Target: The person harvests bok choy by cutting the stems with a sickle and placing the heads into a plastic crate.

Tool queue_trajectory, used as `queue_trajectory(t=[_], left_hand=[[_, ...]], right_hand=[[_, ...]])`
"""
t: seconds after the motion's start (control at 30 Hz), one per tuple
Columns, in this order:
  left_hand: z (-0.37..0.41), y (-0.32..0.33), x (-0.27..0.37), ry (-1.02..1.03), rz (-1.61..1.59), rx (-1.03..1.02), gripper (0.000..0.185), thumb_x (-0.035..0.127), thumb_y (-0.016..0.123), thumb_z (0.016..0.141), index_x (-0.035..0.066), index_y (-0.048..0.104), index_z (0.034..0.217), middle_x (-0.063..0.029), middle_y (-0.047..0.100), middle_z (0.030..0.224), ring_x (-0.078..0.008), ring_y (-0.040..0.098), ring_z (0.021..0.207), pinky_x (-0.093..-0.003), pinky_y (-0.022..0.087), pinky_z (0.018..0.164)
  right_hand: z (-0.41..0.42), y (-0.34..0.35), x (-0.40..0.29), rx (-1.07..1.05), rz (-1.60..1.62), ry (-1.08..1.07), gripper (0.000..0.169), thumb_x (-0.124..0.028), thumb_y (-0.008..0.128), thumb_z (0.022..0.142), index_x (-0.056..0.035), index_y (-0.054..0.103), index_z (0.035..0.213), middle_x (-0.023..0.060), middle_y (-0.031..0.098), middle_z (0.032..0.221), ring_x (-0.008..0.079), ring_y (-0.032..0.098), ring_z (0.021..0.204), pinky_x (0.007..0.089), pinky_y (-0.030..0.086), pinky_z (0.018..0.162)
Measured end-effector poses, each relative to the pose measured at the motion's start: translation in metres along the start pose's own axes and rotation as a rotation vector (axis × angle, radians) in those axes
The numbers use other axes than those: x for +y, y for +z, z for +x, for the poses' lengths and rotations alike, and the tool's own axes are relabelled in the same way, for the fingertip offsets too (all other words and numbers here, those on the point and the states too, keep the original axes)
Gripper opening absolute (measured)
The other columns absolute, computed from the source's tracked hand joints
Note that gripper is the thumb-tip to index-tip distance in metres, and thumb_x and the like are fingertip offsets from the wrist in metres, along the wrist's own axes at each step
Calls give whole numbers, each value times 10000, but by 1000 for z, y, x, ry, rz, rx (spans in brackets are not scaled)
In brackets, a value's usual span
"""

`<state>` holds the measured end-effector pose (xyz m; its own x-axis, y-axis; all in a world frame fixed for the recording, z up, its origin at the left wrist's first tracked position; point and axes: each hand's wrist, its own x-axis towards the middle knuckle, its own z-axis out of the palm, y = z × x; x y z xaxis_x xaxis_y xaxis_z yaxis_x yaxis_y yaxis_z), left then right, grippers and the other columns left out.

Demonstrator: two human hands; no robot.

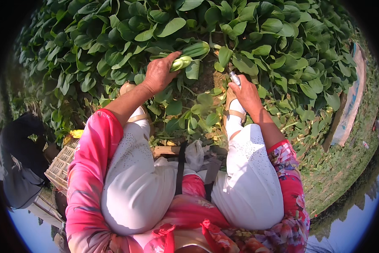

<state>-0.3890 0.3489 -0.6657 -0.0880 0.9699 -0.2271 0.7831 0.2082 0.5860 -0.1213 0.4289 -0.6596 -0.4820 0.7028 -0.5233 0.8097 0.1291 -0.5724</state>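
My left hand (162, 72) is closed around cut heads of bok choy (194, 50), their pale green stem ends pointing right. A smaller, paler head (181, 63) lies against the larger one at my fingertips. In my right hand (247, 92) is a tool with a silvery metal handle (235, 78); its tip goes out of sight among the leaves, so its kind is unclear. Just beyond both hands stand dense bok choy plants (173, 27). Bare soil (206, 79) and loose leaves show between my hands.
My shoes flank a strip of low leaves (205, 109). Behind, a wooden board (167, 150) and a clear plastic bag (195, 155) sit between my legs. At left are a slatted plastic crate (61, 164) and a bending person in dark clothes (23, 142). A long panel (347, 104) lies right.
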Motion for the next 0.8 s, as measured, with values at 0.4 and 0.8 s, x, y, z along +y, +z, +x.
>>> queue_trajectory(t=[0.4, 0.8], left_hand=[[-34, -55, 72, 13, -904, -390, 691, 36, 696, 681, 57, 356, 1282, -50, 599, 950, -100, 535, 911, -245, 402, 849], [-13, -42, 111, 72, -619, -127, 1064, 237, 819, 502, 54, 161, 1318, -204, 485, 1112, -328, 497, 1027, -374, 398, 876]], right_hand=[[-11, -37, -63, 198, 1098, -384, 559, -175, 796, 554, -7, 525, 1014, 99, 586, 1038, 120, 560, 881, 241, 452, 786], [-28, -26, -83, 254, 1059, -8, 493, -211, 809, 575, -31, 483, 899, -14, 522, 658, 34, 452, 476, 170, 368, 376]])
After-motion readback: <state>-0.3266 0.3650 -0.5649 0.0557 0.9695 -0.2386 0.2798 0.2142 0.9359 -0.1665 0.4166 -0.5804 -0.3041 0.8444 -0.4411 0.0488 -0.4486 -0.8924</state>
